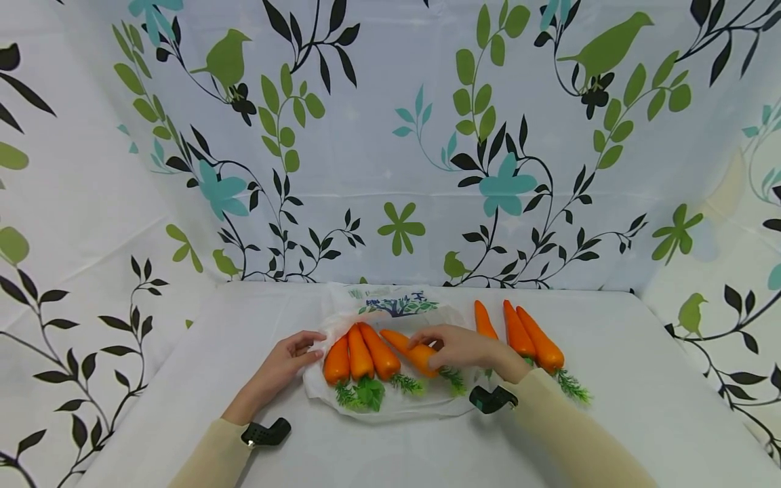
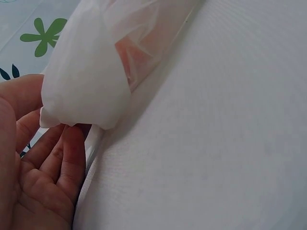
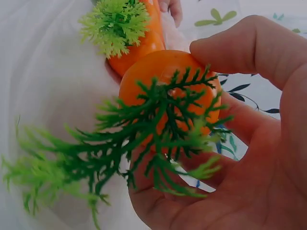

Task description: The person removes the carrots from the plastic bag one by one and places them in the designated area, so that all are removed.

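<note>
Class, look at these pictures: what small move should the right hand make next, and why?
Probably the right hand should ease its carrot leftward against the three grouped carrots: it grips that carrot beside them, over the white bag, and the left hand holds the bag's left edge.

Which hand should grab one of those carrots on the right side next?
Probably the right hand, once it lets go of its held carrot: it's much nearer the right-side carrots. The left hand grips the left edge of the bag, farther away.
</note>
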A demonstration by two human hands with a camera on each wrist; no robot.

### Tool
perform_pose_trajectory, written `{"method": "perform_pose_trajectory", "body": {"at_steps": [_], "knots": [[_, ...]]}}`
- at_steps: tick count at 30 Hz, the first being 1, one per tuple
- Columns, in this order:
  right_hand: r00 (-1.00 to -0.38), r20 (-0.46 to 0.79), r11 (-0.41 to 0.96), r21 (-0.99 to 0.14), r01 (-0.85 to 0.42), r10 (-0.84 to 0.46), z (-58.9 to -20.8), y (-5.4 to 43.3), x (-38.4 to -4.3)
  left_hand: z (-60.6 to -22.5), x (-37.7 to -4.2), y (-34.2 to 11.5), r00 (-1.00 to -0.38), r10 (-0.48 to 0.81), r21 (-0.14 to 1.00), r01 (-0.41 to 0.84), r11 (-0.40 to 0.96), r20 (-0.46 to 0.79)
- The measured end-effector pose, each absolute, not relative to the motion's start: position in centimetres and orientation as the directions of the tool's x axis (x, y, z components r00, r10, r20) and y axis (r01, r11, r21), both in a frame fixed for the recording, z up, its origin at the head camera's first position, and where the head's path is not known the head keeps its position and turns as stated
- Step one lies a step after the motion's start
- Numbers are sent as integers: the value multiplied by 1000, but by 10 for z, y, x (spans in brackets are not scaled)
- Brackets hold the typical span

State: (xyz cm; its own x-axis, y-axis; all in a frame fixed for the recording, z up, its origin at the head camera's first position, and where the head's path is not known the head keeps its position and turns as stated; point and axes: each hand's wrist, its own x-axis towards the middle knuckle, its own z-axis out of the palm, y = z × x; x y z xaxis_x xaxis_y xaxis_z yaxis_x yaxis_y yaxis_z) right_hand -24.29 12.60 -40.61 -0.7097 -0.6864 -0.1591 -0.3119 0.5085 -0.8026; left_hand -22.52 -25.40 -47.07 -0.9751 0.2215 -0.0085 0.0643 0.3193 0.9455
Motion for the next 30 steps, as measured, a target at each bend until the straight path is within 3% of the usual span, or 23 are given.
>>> {"method": "perform_pose_trajectory", "body": {"at_steps": [30], "knots": [[-760, -154, 561, -767, -310, -631, -376, 195, -229, -472, -226, -254, -979, 201, 939, 51, 341, -20]]}}
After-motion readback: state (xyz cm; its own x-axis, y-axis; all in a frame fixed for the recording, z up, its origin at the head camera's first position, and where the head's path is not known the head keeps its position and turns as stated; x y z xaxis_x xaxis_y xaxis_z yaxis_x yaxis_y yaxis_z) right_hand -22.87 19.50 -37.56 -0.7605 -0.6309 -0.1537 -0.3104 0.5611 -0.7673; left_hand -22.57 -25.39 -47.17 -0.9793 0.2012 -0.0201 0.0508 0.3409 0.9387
